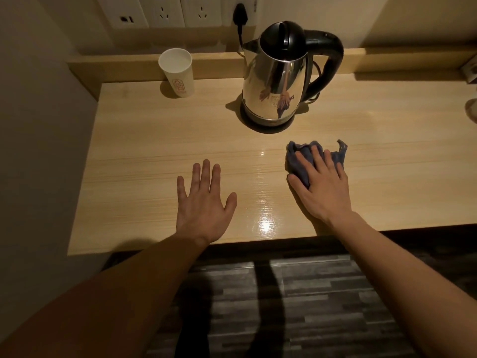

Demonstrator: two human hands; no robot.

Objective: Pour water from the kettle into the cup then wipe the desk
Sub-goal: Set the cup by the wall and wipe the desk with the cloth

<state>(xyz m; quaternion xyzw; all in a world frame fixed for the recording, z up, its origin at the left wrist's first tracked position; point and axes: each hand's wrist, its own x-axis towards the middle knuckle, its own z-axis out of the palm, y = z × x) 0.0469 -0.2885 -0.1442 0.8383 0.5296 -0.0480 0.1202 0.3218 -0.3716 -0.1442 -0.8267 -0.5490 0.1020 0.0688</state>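
Observation:
A steel kettle (277,81) with a black lid and handle stands on its round base at the back middle of the wooden desk (144,156). A white paper cup (176,72) with a red print stands upright to its left, against the back ledge. My right hand (322,187) lies flat on a crumpled blue cloth (300,161), pressing it on the desk in front of the kettle. My left hand (204,202) rests palm down on the bare desk, fingers spread, holding nothing.
A black plug (240,12) sits in a wall socket strip behind the kettle, its cord running down to the base. Small objects (471,73) show at the right edge. The desk's front edge lies just under my wrists, with dark striped floor below.

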